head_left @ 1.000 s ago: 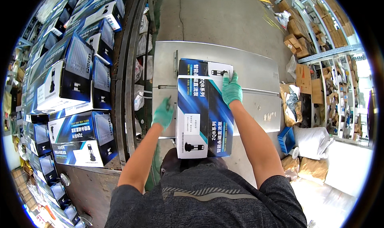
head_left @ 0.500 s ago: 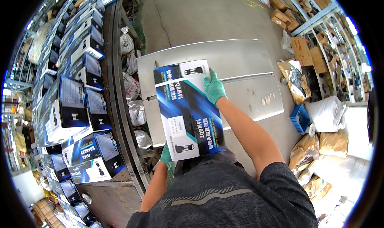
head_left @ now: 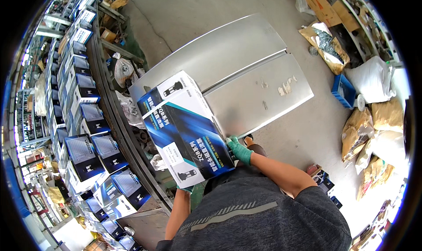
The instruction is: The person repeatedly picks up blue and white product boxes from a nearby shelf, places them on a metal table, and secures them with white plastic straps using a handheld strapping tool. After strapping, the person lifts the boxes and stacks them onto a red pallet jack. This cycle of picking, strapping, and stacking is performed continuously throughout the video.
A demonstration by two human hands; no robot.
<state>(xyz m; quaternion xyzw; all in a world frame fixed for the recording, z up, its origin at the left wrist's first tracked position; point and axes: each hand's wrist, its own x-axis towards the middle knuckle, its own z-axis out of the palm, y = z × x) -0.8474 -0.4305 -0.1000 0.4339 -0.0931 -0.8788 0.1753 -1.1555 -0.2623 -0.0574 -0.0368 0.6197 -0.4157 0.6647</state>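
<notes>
Your pump-printed carton (head_left: 184,128) is closed, so its contents are hidden. It sits slantwise over the left part of the metal table (head_left: 259,84), its lower end reaching past the near edge; whether it rests there you can't tell. Your right hand (head_left: 239,151) touches the carton's right side near the lower corner, fingers together; how firmly it grips isn't clear. Your left hand (head_left: 187,190) is mostly hidden beneath the lower end, its grip impossible to judge. Similar cartons (head_left: 88,158) line your left. Beyond the table's right edge, a blue crate (head_left: 343,91) stands beside a white sack (head_left: 373,79).
</notes>
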